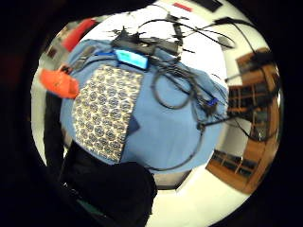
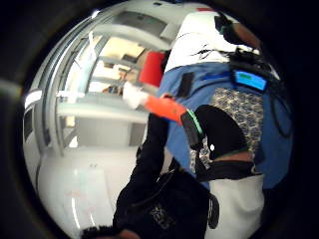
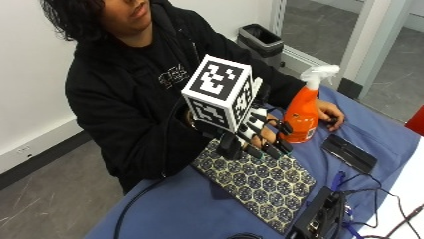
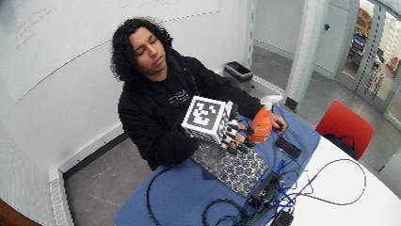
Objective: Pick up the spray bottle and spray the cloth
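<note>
Spray bottle, orange with a white trigger head, is standing upright on the blue-covered desk, just beyond the far end of the patterned cloth. The person's bare hand is lying on the desk just behind the bottle, touching or nearly touching its base. The gloved right grip is hovering above the cloth's near end, beside the bottle but apart from it, its fingers spread and fairly straight, holding nothing. The cloth is lying flat on the desk. A black slim case is sitting past the cloth on the bottle's side, and a dark box with cables is sitting at the cloth's other long edge. Seen from the palm, the cloth is spreading below with the bottle beside it
</note>
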Demonstrator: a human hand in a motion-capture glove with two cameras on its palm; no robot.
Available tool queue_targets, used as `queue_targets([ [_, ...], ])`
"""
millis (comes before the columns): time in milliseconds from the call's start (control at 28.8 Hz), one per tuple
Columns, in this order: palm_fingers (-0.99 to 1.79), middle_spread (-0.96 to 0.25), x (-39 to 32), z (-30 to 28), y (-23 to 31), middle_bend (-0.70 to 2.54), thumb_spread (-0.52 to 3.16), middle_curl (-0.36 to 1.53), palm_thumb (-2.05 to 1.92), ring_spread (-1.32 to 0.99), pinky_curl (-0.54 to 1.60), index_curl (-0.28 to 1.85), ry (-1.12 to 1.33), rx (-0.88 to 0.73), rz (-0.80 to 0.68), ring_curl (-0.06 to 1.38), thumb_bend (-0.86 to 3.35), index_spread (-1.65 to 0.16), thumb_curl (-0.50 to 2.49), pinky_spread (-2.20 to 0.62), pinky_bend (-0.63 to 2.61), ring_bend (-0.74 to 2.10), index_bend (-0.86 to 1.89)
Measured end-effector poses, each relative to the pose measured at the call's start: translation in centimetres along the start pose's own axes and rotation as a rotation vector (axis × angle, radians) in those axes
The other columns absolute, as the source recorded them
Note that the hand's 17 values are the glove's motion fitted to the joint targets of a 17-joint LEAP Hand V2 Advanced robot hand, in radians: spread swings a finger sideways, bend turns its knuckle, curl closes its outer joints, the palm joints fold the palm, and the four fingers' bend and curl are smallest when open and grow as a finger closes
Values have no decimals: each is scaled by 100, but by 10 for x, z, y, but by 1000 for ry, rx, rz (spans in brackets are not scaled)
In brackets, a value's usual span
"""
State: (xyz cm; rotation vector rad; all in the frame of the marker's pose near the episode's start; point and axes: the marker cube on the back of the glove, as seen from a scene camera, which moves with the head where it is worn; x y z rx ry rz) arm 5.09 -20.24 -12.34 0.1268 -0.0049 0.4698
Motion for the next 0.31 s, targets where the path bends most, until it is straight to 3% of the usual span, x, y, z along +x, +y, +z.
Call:
queue_targets([
  [313, 32, 3, 28, -12, 1, 21, 120, 38, 67, 12, 28, 44, -66, 3, 95, 26, -1, -36, 34, 20, 16, 15, 29],
])
